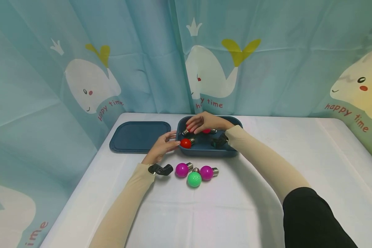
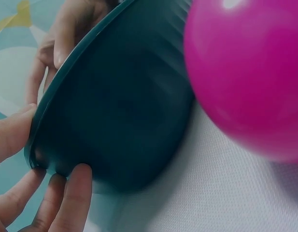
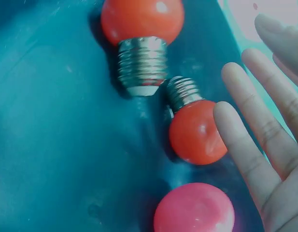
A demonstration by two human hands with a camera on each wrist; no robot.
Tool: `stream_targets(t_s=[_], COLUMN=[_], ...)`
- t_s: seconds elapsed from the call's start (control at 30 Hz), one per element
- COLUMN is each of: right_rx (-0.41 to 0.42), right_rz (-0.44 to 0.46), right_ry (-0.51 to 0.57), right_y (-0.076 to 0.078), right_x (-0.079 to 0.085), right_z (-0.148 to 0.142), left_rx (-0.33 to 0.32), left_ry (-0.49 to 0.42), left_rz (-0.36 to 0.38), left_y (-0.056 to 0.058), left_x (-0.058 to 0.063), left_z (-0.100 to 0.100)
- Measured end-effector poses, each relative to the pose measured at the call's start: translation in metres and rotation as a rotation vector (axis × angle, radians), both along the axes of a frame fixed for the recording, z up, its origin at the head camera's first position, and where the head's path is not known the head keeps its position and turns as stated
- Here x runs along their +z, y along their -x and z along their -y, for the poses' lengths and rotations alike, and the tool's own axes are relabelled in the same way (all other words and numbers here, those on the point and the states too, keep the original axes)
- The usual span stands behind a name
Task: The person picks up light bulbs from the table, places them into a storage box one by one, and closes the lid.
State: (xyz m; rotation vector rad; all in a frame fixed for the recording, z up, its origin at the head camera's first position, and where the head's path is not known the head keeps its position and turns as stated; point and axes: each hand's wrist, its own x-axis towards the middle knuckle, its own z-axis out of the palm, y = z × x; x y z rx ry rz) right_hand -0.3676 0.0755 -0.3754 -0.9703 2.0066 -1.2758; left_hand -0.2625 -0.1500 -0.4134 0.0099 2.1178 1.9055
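Note:
A dark blue plastic container (image 1: 209,152) stands at the table's back middle with several light bulbs inside. My left hand (image 1: 163,146) holds its left end, thumb at the rim and fingers against the outer wall (image 2: 115,106). Over the container's back left part is my right hand (image 1: 208,122), its fingers (image 3: 245,92) extended and nothing gripped. Below that hand lies a red bulb (image 3: 199,133) with a silver screw base. Another red bulb (image 1: 186,143) sits by the front left corner, and a pinkish-red bulb (image 3: 194,212) lies farther along the back.
In front of the container, two magenta bulbs (image 1: 182,170) and a green bulb (image 1: 194,179) lie close together on the white table (image 1: 235,213). A flat dark blue lid (image 1: 139,137) rests left of the container. A whale-print curtain (image 1: 155,69) hangs behind.

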Motion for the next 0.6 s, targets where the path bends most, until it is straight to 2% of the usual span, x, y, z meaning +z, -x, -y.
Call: stream_targets(t_s=[0.3,0.6], right_rx=[-0.058,-0.073], right_rz=[-0.015,0.013], right_ry=[0.024,0.057], right_y=[-0.010,-0.029], right_x=[0.008,0.019], right_z=[-0.010,-0.019], left_rx=[-0.004,-0.007], left_ry=[-0.010,-0.010], left_rz=[-0.003,-0.006], left_y=[-0.001,-0.002], left_x=[0.000,0.001], left_z=[0.000,0.000])
